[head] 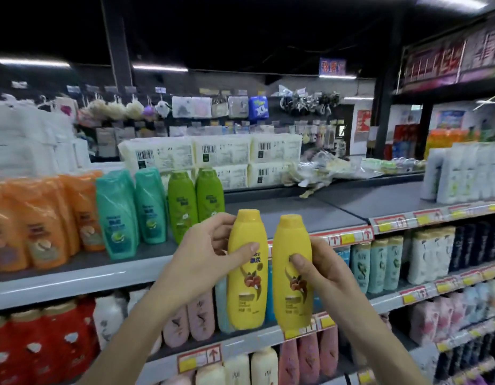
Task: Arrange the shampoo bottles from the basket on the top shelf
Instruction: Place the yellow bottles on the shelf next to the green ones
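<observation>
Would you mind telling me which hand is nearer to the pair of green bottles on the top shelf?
Left. The left hand, holding one yellow bottle, sits just below the green bottles; the right hand, holding the other yellow bottle, is farther right.

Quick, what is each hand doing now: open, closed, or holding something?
Left hand: holds the left yellow bottle.
Right hand: holds the right yellow bottle.

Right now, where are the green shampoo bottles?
The green shampoo bottles stand on the top shelf, left of centre in the head view, beside the teal bottles.
</observation>
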The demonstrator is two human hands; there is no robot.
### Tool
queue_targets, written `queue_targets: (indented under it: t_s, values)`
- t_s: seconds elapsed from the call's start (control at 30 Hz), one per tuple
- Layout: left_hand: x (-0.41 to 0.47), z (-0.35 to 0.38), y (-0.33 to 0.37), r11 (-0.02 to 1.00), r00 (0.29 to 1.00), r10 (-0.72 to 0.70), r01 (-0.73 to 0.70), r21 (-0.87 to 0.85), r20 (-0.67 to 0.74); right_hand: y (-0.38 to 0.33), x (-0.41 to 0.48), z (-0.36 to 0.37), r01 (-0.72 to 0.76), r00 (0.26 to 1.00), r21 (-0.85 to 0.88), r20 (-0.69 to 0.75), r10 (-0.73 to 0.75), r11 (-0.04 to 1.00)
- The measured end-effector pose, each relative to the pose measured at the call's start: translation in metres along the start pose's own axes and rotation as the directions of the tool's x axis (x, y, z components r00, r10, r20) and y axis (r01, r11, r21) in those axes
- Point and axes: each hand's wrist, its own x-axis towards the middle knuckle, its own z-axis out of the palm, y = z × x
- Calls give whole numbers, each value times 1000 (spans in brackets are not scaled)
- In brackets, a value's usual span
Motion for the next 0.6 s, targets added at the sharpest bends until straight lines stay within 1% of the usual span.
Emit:
queue_targets:
  t_s: [0.1,0.23,0.37,0.47,0.53,0.6]
  values:
    - [27,-13,5,984,998,60,-61,167,12,-4,24,3,15,1000,-2,4,-15,1000]
    - [70,-22,10,959,999,19,-28,283,35,-7,59,-3,36,999,-9,-10,-36,999]
    - [116,-31,23,905,998,24,-46,424,58,-13,108,-19,58,998,4,30,-59,998]
    - [142,-34,31,834,999,6,-32,551,49,-14,140,-29,69,997,-7,42,-69,998]
    - [157,-35,32,796,999,-13,-11,606,36,-9,161,-36,77,996,-6,54,-76,997]
    - [170,-36,30,736,999,-25,-8,677,39,-1,179,-41,69,996,3,61,-69,998]
